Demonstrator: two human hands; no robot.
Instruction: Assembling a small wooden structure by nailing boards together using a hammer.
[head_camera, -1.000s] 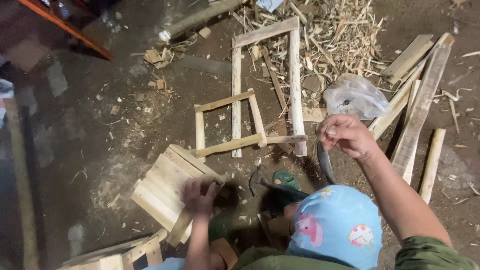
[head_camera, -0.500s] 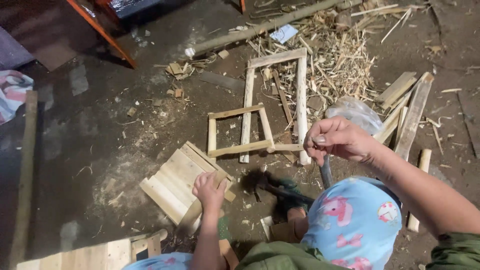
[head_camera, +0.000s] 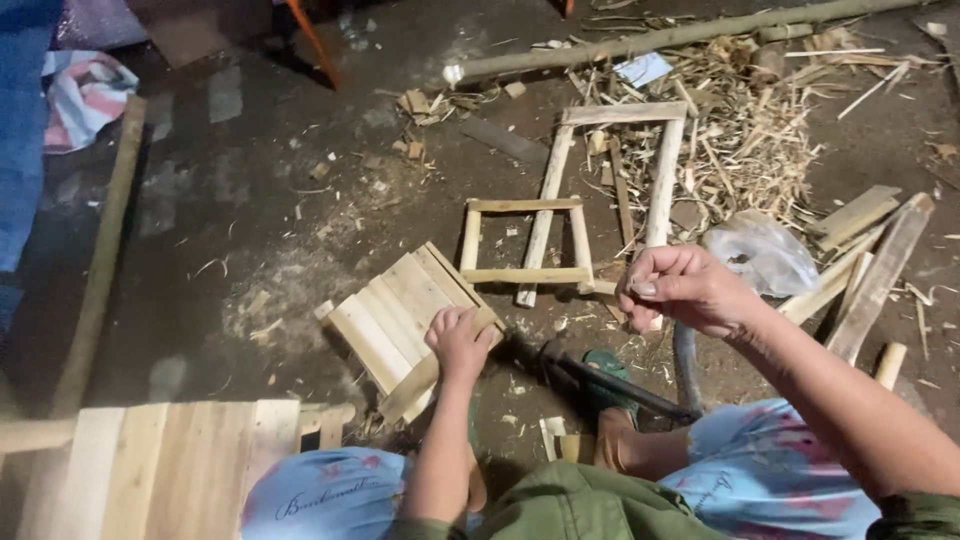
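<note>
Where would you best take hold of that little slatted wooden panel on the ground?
Probably by its near end, where the left hand already rests. The slatted wooden panel lies flat on the dirt floor, so fingers can only wrap an edge. The cross strip under that end offers a thicker lip, and coming from the person's side avoids the ladder-like wooden frame beyond.
</note>
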